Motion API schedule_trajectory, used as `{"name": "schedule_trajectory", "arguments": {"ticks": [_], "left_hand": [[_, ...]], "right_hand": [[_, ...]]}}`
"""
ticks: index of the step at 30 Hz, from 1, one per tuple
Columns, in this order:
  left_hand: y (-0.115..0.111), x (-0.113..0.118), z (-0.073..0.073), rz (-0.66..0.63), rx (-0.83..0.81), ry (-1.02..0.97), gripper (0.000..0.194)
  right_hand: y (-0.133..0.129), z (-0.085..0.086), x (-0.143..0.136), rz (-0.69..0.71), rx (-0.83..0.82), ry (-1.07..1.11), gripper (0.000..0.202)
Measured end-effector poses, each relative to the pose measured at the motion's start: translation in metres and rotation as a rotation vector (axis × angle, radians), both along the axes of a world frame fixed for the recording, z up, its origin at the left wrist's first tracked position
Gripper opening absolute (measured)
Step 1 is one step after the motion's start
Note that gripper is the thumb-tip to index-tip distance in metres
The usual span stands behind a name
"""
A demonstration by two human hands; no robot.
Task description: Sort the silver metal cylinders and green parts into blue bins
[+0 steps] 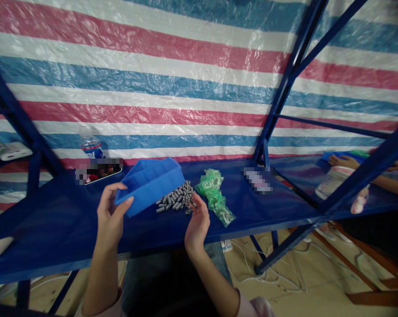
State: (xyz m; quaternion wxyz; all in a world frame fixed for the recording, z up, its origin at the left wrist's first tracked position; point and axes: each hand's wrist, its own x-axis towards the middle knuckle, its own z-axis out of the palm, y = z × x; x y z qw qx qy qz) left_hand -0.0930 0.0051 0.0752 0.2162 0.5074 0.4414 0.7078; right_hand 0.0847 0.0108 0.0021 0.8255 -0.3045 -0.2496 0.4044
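Note:
My left hand point(111, 209) grips the near left edge of a blue plastic bin point(155, 182), thumb on one side of the wall and fingers on the other. The bin is tilted over the blue table. By its right end lies a heap of small grey metal cylinders point(177, 198). My right hand point(199, 222) is at the right side of this heap, fingers curved and apart, the fingertips close to the pieces; whether they touch is hard to see. To the right of that hand lie crumpled green-tinted clear plastic bags point(215, 193), with small pieces showing inside the nearest one.
A water bottle point(92, 145) and a blurred-out phone-like object point(101, 171) are at the back left. Another blurred item point(258, 179) lies right of the bags. Blue metal posts point(278, 101) frame the table point(251, 215). A co-worker's hand point(344, 161) is at far right.

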Motion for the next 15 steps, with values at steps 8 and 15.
{"name": "schedule_trajectory", "arguments": {"ticks": [8, 15], "left_hand": [[-0.023, -0.013, -0.031, -0.502, -0.188, 0.288, 0.036], [-0.020, 0.010, -0.042, -0.691, -0.291, 0.413, 0.038]], "right_hand": [[-0.002, 0.006, 0.064, -0.297, 0.018, -0.238, 0.033], [0.009, 0.012, 0.127, -0.457, -0.115, -0.568, 0.034]]}}
